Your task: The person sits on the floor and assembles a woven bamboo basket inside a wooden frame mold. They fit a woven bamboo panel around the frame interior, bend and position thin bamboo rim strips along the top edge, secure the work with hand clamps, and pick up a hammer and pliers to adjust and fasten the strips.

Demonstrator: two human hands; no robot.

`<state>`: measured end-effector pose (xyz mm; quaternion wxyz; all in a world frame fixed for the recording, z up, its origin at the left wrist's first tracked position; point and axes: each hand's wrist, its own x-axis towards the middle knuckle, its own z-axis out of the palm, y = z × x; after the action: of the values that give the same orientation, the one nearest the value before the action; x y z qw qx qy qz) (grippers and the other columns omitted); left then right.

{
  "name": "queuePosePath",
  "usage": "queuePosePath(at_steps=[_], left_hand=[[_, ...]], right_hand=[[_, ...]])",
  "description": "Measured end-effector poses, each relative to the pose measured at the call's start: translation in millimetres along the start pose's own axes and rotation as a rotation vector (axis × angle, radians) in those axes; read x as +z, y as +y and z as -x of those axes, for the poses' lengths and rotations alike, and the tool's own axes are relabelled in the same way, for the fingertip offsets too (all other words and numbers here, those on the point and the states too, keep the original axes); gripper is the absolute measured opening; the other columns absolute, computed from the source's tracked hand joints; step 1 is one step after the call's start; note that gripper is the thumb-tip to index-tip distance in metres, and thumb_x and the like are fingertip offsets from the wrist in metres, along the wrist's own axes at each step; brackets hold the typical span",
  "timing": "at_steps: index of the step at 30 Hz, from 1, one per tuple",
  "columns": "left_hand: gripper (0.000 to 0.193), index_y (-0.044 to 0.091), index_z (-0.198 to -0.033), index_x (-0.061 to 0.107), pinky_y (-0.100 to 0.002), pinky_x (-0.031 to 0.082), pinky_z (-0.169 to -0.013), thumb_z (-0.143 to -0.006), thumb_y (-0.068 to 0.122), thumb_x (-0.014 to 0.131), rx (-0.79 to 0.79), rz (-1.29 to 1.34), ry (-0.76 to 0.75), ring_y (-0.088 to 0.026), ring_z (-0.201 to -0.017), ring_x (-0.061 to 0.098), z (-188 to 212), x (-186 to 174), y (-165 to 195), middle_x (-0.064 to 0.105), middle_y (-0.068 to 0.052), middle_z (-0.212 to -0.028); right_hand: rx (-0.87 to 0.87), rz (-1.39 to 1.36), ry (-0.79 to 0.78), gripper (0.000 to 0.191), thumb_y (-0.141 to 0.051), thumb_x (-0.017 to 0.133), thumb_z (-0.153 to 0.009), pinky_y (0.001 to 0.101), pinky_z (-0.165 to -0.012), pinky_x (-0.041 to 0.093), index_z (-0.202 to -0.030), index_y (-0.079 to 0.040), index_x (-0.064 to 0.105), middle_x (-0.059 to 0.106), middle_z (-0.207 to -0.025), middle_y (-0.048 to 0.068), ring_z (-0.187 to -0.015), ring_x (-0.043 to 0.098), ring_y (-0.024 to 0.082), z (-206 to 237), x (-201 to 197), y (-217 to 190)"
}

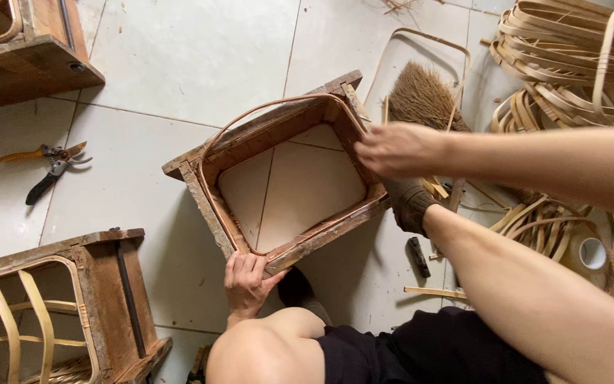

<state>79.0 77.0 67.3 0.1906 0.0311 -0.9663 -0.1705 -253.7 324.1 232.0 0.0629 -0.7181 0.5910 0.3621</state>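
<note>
Wooden frame mould (200, 186) is tilted on the tiled floor (193, 57), open side up; floor tile is seen through its opening. A thin rattan strip (216, 139) is bent into a loop along the mould's inner rim, its upper-left part arching free just above the rim.

Left hand (246, 281) is clamped on the mould's near corner: fingers curled over the edge, thumb against the outer face. Right hand (396, 148) is set at the mould's far-right corner, fingers closed narrow at the strip there; whether the strip is actually pinched cannot be told, the fingertips being motion-blurred. A socked foot (408, 203) is pressed against the mould's right side, below the right hand.

Relative to the mould:
- left: pruning shears (51, 169) lying on the floor, well apart.
- upper left: a second wooden mould (30, 60), partly cut off.
- lower left: a third mould (104, 284) with bent strips inside.
- upper right: a straw brush (421, 96) just beside, with a pile of coiled rattan hoops (570, 57) further out.
- right: a tape roll (591, 252) past the foot.
</note>
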Motion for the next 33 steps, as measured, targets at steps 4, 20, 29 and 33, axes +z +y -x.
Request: queuePosePath(at_steps=[4, 20, 29, 33], left_hand=[[0.048, 0.010, -0.090, 0.068, -0.045, 0.048, -0.103, -0.073, 0.052, 0.081, 0.011, -0.023, 0.015, -0.026, -0.092, 0.062, -4, 0, -1, 0.061, -0.005, -0.085], [0.048, 0.011, -0.088, 0.067, -0.044, 0.046, -0.107, -0.074, 0.055, 0.081, -0.001, -0.030, -0.064, -0.022, -0.090, 0.062, -4, 10, -13, 0.060, -0.003, -0.085], [0.051, 0.011, -0.086, 0.068, -0.047, 0.046, -0.103, -0.077, 0.060, 0.077, -0.011, -0.020, -0.136, -0.023, -0.088, 0.062, -10, 6, -11, 0.061, -0.004, -0.084], [0.049, 0.012, -0.085, 0.068, -0.050, 0.047, -0.095, -0.077, 0.061, 0.070, 0.035, 0.146, -0.093, -0.025, -0.092, 0.062, -35, 6, -25, 0.065, -0.007, -0.088]], right_hand=[[0.259, -0.091, 0.441, 0.049, -0.015, 0.062, -0.091, 0.0351, -0.093, 0.054, -0.136, 0.003, 0.058, 0.063, -0.132, 0.019, -0.107, 0.064, 0.026, -125, -4, 59], [0.371, -0.516, 0.870, 0.045, -0.007, 0.065, -0.085, 0.0338, -0.089, 0.056, -0.130, -0.009, 0.069, 0.063, -0.108, 0.006, -0.100, 0.061, 0.023, -217, 66, 18], [0.472, -0.551, 0.858, 0.040, -0.007, 0.064, -0.082, 0.0355, -0.086, 0.058, -0.122, -0.011, 0.068, 0.063, -0.103, 0.007, -0.102, 0.063, 0.024, -233, 63, 21], [0.555, -0.598, 0.894, 0.026, -0.005, 0.063, -0.088, 0.0364, -0.083, 0.058, -0.114, -0.009, 0.063, 0.061, -0.097, 0.006, -0.098, 0.064, 0.025, -234, 61, 15]])
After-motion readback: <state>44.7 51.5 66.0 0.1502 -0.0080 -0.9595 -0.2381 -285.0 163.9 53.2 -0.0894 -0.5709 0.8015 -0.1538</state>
